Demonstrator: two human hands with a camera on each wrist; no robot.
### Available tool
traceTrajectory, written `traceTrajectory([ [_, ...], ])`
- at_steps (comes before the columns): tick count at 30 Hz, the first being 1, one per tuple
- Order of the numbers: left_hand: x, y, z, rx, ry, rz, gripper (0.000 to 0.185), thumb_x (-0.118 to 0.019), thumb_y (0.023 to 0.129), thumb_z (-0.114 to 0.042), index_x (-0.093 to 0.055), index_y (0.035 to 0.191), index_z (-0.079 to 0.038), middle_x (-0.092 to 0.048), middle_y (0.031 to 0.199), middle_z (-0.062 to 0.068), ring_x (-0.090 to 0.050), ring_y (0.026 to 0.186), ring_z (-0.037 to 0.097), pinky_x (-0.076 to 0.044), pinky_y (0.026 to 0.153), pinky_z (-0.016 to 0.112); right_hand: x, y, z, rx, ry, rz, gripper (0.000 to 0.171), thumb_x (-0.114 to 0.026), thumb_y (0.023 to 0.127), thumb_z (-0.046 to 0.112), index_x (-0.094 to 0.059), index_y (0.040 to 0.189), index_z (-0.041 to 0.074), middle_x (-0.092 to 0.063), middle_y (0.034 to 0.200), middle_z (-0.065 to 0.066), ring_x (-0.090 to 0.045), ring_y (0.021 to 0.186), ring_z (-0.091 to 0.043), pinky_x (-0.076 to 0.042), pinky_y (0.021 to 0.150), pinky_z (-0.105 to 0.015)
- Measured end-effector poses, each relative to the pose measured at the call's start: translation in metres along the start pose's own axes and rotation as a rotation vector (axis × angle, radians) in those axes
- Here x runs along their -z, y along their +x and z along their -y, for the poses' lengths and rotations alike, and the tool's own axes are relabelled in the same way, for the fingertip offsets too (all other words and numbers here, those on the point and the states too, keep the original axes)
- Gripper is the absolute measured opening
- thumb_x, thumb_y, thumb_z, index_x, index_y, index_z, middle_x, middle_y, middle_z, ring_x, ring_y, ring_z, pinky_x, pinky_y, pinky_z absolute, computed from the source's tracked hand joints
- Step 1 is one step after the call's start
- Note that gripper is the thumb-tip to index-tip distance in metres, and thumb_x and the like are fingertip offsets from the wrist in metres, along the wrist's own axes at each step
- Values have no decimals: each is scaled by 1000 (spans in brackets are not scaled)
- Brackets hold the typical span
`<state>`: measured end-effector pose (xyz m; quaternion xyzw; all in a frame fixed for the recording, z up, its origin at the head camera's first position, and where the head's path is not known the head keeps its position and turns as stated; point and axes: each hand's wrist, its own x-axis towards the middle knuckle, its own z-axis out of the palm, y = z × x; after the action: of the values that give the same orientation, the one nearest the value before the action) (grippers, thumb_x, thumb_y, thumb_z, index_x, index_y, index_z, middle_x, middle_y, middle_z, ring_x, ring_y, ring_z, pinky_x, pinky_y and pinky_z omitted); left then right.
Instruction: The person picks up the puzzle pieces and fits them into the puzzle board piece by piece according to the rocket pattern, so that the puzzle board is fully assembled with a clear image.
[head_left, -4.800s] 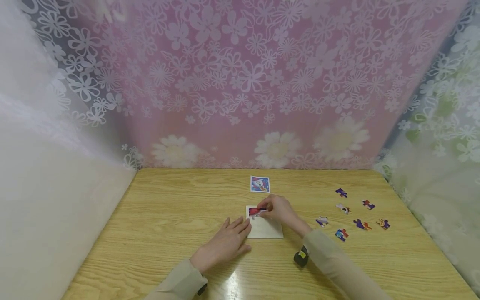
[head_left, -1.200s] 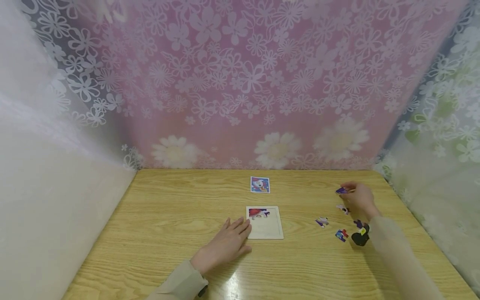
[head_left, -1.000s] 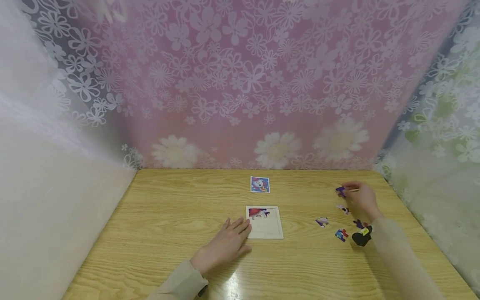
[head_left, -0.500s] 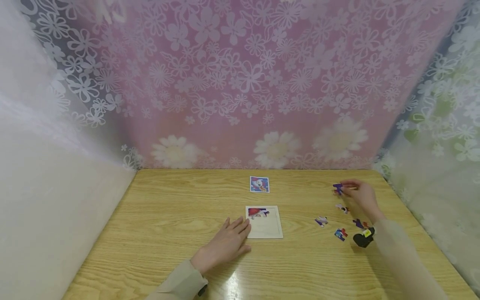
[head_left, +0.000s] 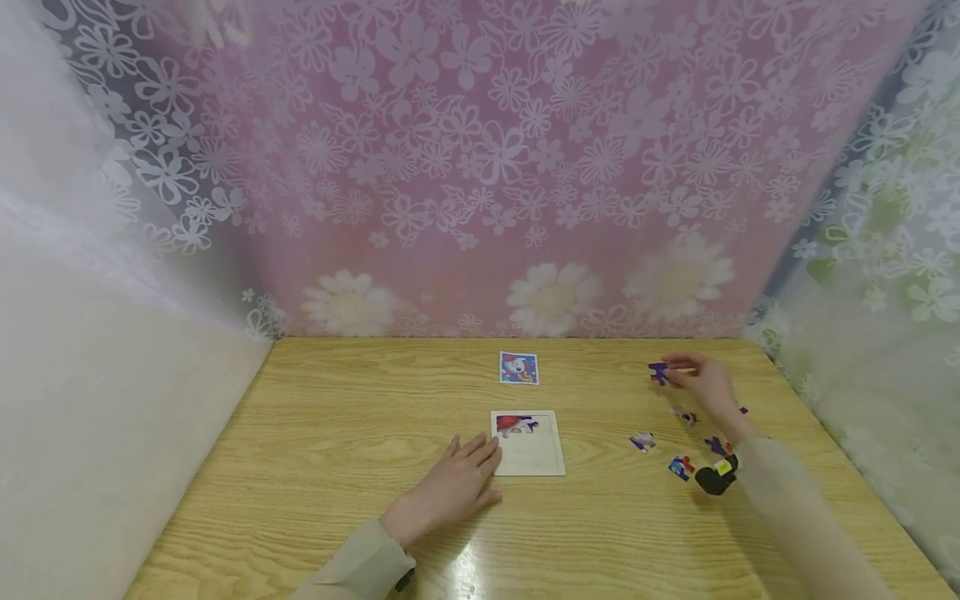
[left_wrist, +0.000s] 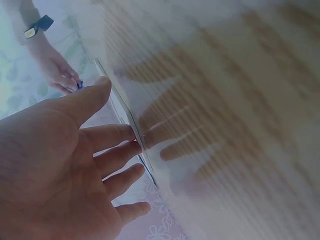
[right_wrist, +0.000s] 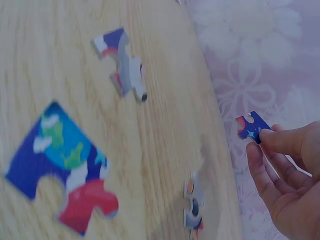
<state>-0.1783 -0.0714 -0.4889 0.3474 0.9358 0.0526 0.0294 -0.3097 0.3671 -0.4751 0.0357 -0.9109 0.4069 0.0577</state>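
Right hand (head_left: 701,385) pinches a purple puzzle piece (right_wrist: 251,126), its colours clear only in the wrist view; left hand (head_left: 450,490) lies spread flat beside the tray (head_left: 534,459).

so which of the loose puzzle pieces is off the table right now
The purple piece, pinched in the right hand and held above the table. The other loose pieces lie flat on the wood.

A small picture card (head_left: 519,367) lies on the wooden table (head_left: 330,433) — flowered curtains (head_left: 480,167) hang behind.
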Motion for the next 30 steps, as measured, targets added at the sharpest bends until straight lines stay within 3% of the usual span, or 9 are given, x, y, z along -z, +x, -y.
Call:
traceTrajectory([
  [5,1,-1,-1,11,2,13,64,-57,102,-41,-45,152,-3,-39,160,12,-34,149,31,-30,119,57,-5,1,10,14,9,18,40,-58,104,18,-57,137,-5,-63,125,-30,-71,98,-36,-59,85,-53],
  [12,2,-1,-1,18,3,14,64,-56,103,-42,-44,152,-3,-39,160,12,-34,149,31,-29,120,57,-14,5,15,44,13,20,39,-61,103,18,-58,136,-4,-65,123,-29,-74,89,-21,-57,87,-55],
  [22,0,1,1,5,12,2,64,-55,103,-43,-45,151,-2,-41,159,13,-35,149,32,-30,119,58,-29,3,25,67,77,37,36,-61,102,11,-60,134,-5,-65,121,-29,-73,89,-19,-60,84,-48],
  [30,1,0,0,15,10,9,64,-55,103,-43,-45,152,-3,-40,160,12,-34,149,31,-29,120,57,-37,-1,30,59,103,65,35,-60,103,11,-60,134,-3,-64,122,-28,-71,98,-38,-60,85,-48],
])
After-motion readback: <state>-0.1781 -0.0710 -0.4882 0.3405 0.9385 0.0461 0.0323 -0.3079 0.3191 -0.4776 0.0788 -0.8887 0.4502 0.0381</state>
